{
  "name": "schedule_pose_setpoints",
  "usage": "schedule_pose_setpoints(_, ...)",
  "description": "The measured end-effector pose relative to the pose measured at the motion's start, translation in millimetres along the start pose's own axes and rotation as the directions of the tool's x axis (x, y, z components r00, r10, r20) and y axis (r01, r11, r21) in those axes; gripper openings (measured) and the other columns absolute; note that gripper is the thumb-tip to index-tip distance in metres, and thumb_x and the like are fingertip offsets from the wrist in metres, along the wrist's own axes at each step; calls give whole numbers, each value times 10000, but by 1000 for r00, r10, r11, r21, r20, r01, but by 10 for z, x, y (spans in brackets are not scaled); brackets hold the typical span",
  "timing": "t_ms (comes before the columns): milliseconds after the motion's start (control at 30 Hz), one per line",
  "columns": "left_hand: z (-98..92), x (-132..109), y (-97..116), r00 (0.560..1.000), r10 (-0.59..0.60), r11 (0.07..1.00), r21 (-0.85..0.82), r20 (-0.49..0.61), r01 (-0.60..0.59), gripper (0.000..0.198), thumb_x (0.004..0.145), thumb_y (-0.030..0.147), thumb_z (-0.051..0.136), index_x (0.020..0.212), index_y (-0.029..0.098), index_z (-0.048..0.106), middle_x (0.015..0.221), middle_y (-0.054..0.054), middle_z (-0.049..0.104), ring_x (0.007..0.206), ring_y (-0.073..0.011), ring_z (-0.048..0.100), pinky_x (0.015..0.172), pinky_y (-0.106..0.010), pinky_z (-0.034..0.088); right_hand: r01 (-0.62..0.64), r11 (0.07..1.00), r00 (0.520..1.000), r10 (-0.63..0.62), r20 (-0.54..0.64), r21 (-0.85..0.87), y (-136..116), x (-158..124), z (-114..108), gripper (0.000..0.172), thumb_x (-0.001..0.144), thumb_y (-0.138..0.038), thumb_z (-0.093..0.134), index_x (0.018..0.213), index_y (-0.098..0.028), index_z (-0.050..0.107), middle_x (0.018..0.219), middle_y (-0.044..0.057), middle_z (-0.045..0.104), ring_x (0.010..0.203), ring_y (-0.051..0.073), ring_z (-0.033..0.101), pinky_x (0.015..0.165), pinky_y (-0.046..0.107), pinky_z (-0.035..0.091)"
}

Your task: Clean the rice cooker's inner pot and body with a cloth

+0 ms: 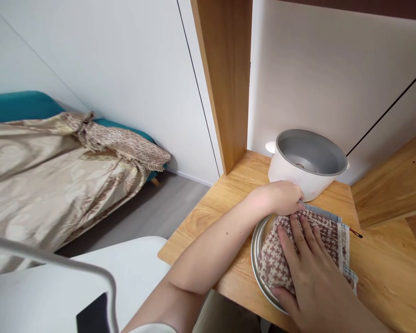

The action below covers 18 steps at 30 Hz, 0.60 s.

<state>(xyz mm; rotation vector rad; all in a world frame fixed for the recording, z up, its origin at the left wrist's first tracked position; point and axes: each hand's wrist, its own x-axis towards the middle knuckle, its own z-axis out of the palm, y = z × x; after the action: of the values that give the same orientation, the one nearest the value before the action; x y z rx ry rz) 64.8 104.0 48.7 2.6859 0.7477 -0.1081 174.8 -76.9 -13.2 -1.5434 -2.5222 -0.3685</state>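
Observation:
A round metal lid or plate point(257, 240) lies on the wooden countertop point(225, 194). A brown-and-white houndstooth cloth point(324, 229) covers most of it. My right hand point(312, 273) lies flat on the cloth with fingers stretched out, pressing it down. My left hand point(284, 196) is closed on the far rim of the lid, at the cloth's upper edge. Just behind my left hand stands a white cooker pot point(307, 162) with a grey inside, open and without a lid.
A wooden upright panel point(225, 78) rises at the back left of the counter, and a wooden shelf point(395, 185) slopes at the right. A bed with a beige cover point(55, 171) is at the left. A white chair point(72, 286) stands near me.

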Motion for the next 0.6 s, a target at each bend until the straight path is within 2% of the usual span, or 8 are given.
schedule_pose_setpoints(133, -2, -18, 30, 1000, -9, 1000, 0, 30, 9, 376, 961, 450, 573, 1151, 192, 769, 1098, -121, 780, 991, -252, 709, 788, -313, 496, 38, 998, 999, -37, 11, -56, -47, -86, 75, 872, 838, -239, 670, 1594, -16, 298, 1630, 326, 324, 1475, 504, 359, 1069, 584, 508)
schedule_pose_setpoints(233, 1, -19, 52, 998, -15, 1000, -3, 56, 15, 419, 947, 505, 579, 1157, 191, 759, 1095, -120, 778, 987, -257, 707, 779, -318, 506, 59, 997, 998, -58, 20, -57, -81, -119, 117, 906, 827, -232, 699, 1604, -17, 286, 1632, 306, 339, 1469, 495, 378, 1080, 564, 509)
schedule_pose_setpoints(400, -12, -17, 72, 999, -20, 999, 27, 48, 19, 378, 985, 436, 514, 1124, 191, 765, 1081, -112, 779, 1004, -246, 702, 807, -313, 508, 58, 995, 998, -59, 16, 78, -77, -38, 33, 1135, 786, -618, 752, 1600, 18, 282, 1632, 383, 244, 1485, 598, 239, 1082, 752, 408)
schedule_pose_setpoints(433, -16, -17, 74, 999, -23, 999, 32, 43, 22, 367, 990, 414, 504, 1095, 187, 773, 1059, -111, 782, 986, -242, 705, 803, -311, 506, 63, 992, 997, -67, 33, 107, -59, -14, 0, 1141, 791, -651, 733, 1600, 18, 287, 1637, 388, 220, 1490, 601, 218, 1076, 767, 400)
schedule_pose_setpoints(500, -23, -17, 79, 999, -28, 999, 41, 35, 27, 360, 997, 389, 493, 1050, 184, 784, 1024, -110, 785, 955, -237, 708, 791, -310, 502, 92, 985, 991, -105, 83, 143, -15, 27, -58, 986, 871, -545, 686, 1613, -23, 301, 1655, 350, 218, 1507, 565, 218, 1082, 754, 408)
schedule_pose_setpoints(600, -21, -10, 82, 999, -30, 998, 48, 31, 29, 361, 999, 389, 493, 1036, 187, 791, 1013, -107, 787, 944, -237, 709, 785, -312, 501, 64, 985, 988, -85, 130, 160, 34, 70, -105, 764, 929, -327, 623, 1606, -83, 369, 1673, 273, 249, 1514, 508, 268, 1094, 706, 440)
